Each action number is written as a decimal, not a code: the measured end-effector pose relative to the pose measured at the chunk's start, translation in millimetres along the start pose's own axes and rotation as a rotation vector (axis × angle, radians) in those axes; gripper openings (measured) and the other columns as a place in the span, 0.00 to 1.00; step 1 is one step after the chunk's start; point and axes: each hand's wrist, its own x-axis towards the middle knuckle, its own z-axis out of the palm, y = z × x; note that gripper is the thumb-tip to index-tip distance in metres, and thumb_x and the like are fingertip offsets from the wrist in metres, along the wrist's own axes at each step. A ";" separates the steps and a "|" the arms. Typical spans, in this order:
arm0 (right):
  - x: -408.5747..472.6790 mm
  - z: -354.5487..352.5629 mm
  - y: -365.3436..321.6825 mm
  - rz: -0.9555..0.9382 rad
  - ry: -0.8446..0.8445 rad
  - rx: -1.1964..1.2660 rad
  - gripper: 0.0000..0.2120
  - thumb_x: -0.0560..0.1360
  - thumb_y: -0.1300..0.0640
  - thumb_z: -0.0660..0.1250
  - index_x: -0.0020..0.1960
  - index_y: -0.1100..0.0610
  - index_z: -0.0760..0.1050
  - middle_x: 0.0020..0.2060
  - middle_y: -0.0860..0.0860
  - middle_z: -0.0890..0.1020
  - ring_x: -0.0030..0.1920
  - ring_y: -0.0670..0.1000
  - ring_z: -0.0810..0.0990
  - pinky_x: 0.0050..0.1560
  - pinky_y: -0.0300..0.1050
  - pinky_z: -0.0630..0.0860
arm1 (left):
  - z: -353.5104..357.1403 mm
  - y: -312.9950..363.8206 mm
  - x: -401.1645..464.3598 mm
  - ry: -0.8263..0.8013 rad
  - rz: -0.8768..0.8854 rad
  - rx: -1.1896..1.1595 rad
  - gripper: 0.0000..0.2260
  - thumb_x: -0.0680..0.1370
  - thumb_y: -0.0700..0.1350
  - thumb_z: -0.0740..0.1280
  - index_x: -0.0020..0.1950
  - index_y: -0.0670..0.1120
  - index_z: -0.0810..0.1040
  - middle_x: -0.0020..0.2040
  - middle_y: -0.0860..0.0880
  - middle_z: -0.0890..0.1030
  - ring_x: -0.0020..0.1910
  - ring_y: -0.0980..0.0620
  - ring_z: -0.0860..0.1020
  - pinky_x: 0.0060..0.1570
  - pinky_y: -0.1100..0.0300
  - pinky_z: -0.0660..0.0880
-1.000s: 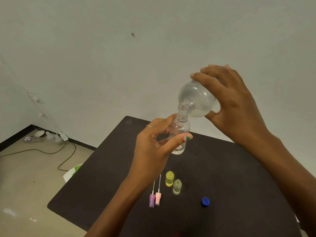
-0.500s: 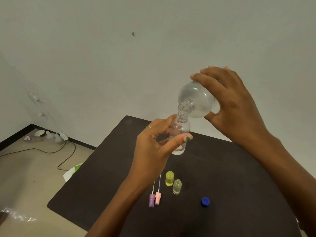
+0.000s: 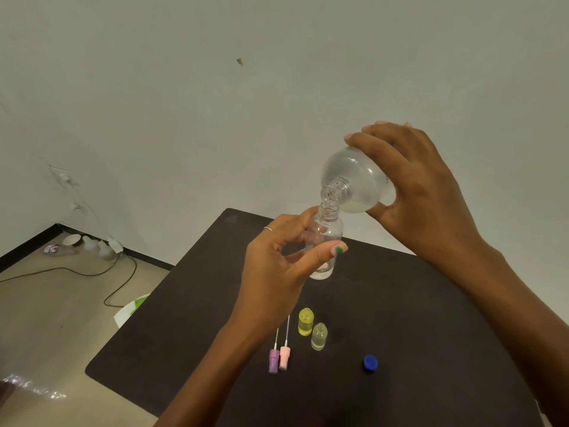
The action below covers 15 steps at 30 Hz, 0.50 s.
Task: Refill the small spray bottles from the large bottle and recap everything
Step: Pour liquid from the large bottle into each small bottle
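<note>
**Pouring: big bottle tipped onto small one, mouth to mouth**

I see the right hand (image 3: 421, 192) wrapped round the large bottle (image 3: 357, 180), clear rounded plastic w/ a ribbed screw neck, tipped so its open mouth sits on the neck of the small clear bottle (image 3: 323, 241). A pool of liquid lies in the low side of the big one. The left hand (image 3: 277, 266) pinches the small bottle between thumb and curled fingers, held upright above the table (image 3: 431, 318), a dark matte top. Can't tell the fill level in it; glare and fingers cover most of the wall.

On the table, near the front: a small yellow bottle (image 3: 306, 322) and just beside it a small clear one (image 3: 319, 336), both uncapped, both upright. Left of those, two spray heads lying flat side by side, purple (image 3: 273, 360) and pink (image 3: 284, 358), each w/ a thin dip tube. A blue ridged cap (image 3: 370, 363) sits apart, to the right.
</note>
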 end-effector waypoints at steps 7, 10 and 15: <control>-0.5 0.5 0.0 0.004 0.007 0.009 0.32 0.67 0.60 0.77 0.67 0.57 0.69 0.63 0.58 0.74 0.65 0.59 0.70 0.68 0.54 0.64 | -1.1 -0.7 -0.3 -0.003 0.007 0.009 0.17 0.69 0.49 0.68 0.57 0.49 0.77 0.49 0.55 0.79 0.51 0.66 0.77 0.43 0.79 0.71; -0.5 0.1 0.7 0.006 0.015 0.010 0.31 0.67 0.60 0.77 0.67 0.57 0.70 0.63 0.59 0.74 0.65 0.59 0.70 0.68 0.54 0.64 | -1.0 -0.8 -0.6 -0.003 0.000 0.004 0.18 0.69 0.50 0.68 0.58 0.49 0.77 0.49 0.55 0.79 0.50 0.66 0.77 0.43 0.78 0.71; -1.0 -0.1 1.3 0.009 0.008 0.006 0.32 0.66 0.60 0.77 0.67 0.57 0.69 0.63 0.58 0.74 0.65 0.59 0.69 0.68 0.53 0.63 | -1.7 0.8 -0.9 -0.002 -0.002 -0.008 0.15 0.68 0.50 0.68 0.55 0.54 0.76 0.48 0.54 0.79 0.50 0.65 0.77 0.43 0.78 0.71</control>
